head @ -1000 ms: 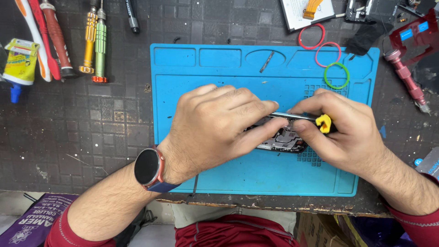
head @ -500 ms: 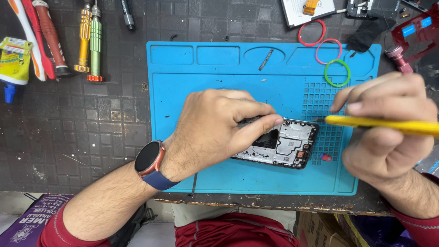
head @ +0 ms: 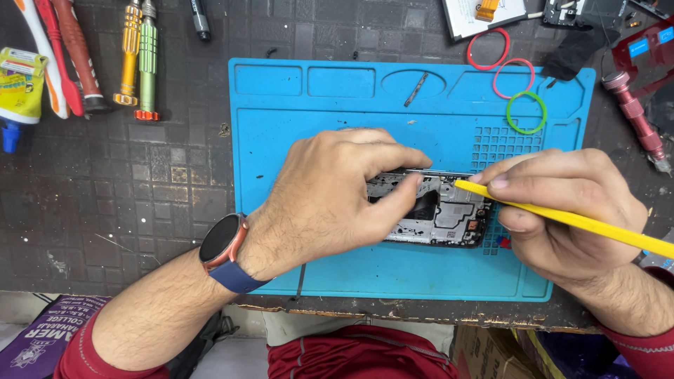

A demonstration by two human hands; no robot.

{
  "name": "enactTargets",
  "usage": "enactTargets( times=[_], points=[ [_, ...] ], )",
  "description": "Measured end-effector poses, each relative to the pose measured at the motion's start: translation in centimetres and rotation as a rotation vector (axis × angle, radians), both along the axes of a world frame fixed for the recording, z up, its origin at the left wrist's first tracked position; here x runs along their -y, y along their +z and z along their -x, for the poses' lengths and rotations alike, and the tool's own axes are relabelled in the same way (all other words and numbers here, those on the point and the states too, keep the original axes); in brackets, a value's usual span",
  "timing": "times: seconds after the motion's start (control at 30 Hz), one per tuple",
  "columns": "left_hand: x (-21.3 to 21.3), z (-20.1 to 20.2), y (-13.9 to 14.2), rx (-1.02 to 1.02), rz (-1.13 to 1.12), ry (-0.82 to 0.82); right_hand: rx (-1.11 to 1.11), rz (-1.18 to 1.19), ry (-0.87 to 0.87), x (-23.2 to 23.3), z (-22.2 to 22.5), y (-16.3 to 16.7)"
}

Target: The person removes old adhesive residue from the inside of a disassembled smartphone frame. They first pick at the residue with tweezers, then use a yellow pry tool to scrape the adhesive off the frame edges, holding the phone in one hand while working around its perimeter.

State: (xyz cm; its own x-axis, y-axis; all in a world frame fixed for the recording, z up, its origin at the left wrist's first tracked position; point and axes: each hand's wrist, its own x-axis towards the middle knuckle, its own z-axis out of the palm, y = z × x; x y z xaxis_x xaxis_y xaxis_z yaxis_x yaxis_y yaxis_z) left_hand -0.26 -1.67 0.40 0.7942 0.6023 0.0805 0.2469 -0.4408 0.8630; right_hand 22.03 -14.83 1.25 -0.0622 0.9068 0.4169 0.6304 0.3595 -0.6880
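Note:
An opened phone body point(head: 442, 214) with its inner parts showing lies on a blue repair mat point(head: 337, 105). My left hand point(head: 330, 193) presses down on the phone's left part, with thumb and fingers gripping its edges. My right hand point(head: 562, 210) holds a long yellow pry stick point(head: 604, 228) like a pen. The stick's tip rests at the phone's upper right edge.
Red, pink and green rubber rings point(head: 526, 112) lie at the mat's top right. Screwdrivers point(head: 139, 60) and a glue tube point(head: 20, 88) sit at the top left on the dark tiled bench. A pink tool point(head: 635, 119) and small parts lie at the right.
My right hand lifted off the phone and turned the yellow stick, then brought its tip back to the phone's upper right edge. The left hand kept its hold.

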Motion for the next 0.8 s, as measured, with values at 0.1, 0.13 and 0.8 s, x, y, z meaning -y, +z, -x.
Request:
enactTargets(
  times=[0.1,0.13,0.8],
  points=[
    [0.00,-0.05,-0.07,-0.019,-0.037,-0.019,0.045,0.015,-0.026,0.10,-0.05,0.08],
    [0.00,-0.03,-0.07,-0.023,-0.039,-0.019,0.054,0.020,-0.029,0.10,-0.07,0.13],
    [0.28,0.15,0.07,-0.024,-0.057,-0.018,0.005,0.064,-0.028,-0.07,-0.19,0.11]
  ],
)
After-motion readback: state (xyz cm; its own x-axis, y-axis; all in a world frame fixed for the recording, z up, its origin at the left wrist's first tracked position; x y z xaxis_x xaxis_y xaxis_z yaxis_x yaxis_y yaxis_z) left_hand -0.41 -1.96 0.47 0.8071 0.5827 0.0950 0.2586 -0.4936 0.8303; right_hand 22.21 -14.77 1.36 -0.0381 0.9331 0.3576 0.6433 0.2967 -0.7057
